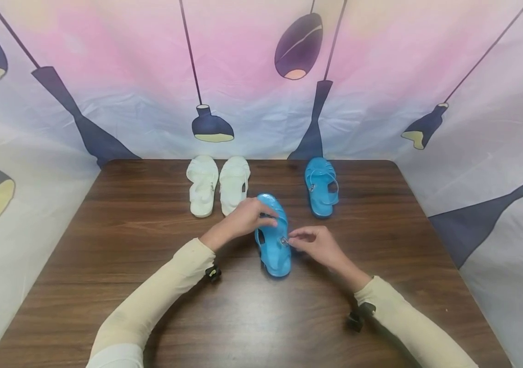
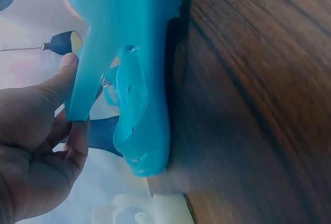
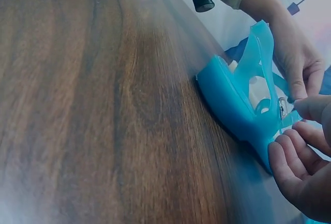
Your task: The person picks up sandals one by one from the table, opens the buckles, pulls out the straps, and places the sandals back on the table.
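A blue sandal [image 1: 274,258] stands on the table, its toe toward the back. My left hand [image 1: 244,217] reaches over its front part from the left, and in the left wrist view its thumb and curled fingers grip a blue strap [image 2: 85,87]. At the small metal buckle [image 1: 283,241] on the sandal's right side, my right hand [image 1: 318,246] brings thumb and forefinger together. The right wrist view has these fingertips pinching a strap end beside the buckle [image 3: 283,108]; the hand itself partly covers that spot.
The matching blue sandal [image 1: 321,197] stands at the back right of the brown wooden table [image 1: 160,306]. Two white sandals, a left one [image 1: 203,197] and a right one [image 1: 234,179], stand side by side at the back left. A patterned cloth [image 1: 252,92] hangs behind the table.
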Demonstrator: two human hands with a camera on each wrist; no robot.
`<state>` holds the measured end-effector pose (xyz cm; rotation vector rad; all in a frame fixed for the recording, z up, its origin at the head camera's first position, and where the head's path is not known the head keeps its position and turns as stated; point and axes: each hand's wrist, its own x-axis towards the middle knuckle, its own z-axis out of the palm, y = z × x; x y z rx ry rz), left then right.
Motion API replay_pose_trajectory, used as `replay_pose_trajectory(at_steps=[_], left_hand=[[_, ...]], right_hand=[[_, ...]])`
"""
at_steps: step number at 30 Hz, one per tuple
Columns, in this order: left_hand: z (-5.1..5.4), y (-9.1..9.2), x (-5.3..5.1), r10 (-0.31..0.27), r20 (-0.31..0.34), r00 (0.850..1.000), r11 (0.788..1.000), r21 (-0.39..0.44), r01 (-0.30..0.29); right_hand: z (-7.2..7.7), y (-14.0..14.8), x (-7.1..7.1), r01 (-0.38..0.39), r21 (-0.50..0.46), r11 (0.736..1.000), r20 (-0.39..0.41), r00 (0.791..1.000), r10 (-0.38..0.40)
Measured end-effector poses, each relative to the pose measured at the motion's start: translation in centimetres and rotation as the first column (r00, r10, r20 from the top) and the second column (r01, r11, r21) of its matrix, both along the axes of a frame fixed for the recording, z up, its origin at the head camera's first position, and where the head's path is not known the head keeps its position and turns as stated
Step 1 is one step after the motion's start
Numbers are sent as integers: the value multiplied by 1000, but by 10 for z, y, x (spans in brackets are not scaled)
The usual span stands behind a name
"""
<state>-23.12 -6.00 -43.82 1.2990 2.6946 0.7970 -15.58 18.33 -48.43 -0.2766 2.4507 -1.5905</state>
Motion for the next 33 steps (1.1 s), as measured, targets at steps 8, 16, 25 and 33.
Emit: replay_pose_trajectory(at_steps=[8, 16, 25, 33], left_hand=[[-2, -5, 3, 57, 101, 993, 997, 53, -63], [-7, -26, 34, 228, 313, 922, 922, 235, -308], [-28, -34, 76, 344, 535, 772, 845, 181, -503], [-42, -30, 81, 236, 637, 733, 866, 205, -456]], right_hand=[[5, 8, -5, -36, 32, 999, 13, 999, 36], [15, 12, -4, -51, 143, 988, 19, 999, 49], [7, 1, 12, -53, 177, 983, -10, 998, 55], [0, -5, 12, -94, 147, 985, -10, 995, 96]])
